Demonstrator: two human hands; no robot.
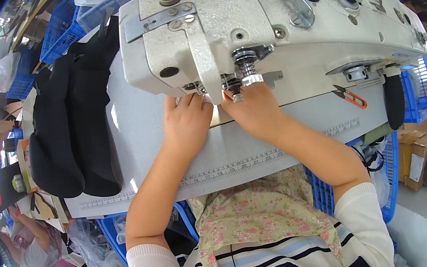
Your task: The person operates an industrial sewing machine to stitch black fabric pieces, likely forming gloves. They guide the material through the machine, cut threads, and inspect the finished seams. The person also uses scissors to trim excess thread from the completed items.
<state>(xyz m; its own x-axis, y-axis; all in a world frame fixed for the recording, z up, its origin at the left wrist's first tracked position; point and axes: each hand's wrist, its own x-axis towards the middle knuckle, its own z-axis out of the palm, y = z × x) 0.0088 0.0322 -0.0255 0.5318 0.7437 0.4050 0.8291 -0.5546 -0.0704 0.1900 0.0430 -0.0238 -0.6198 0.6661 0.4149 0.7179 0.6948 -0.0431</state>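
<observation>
A white sewing machine (230, 26) stands over a pale work table (175, 175), and both my hands are close together beneath its needle end. My left hand (188, 119) has its fingers bent forward and pressed together, their tips hidden under the machine head. Beside it, my right hand (253, 111) is curled closed, its fingertips also covered by the machine's metal parts. A small orange bit shows at the right hand's inner edge. What either hand holds is hidden. Orange-handled thread snips (350, 97) lie on the table to the right.
Black padded fabric pieces (71, 121) are piled at the left of the table. A printed ruler scale (230, 169) runs along its near edge. Blue plastic crates (418, 92) and cardboard boxes (421, 155) stand around. Another person (34, 243) sits at the far left.
</observation>
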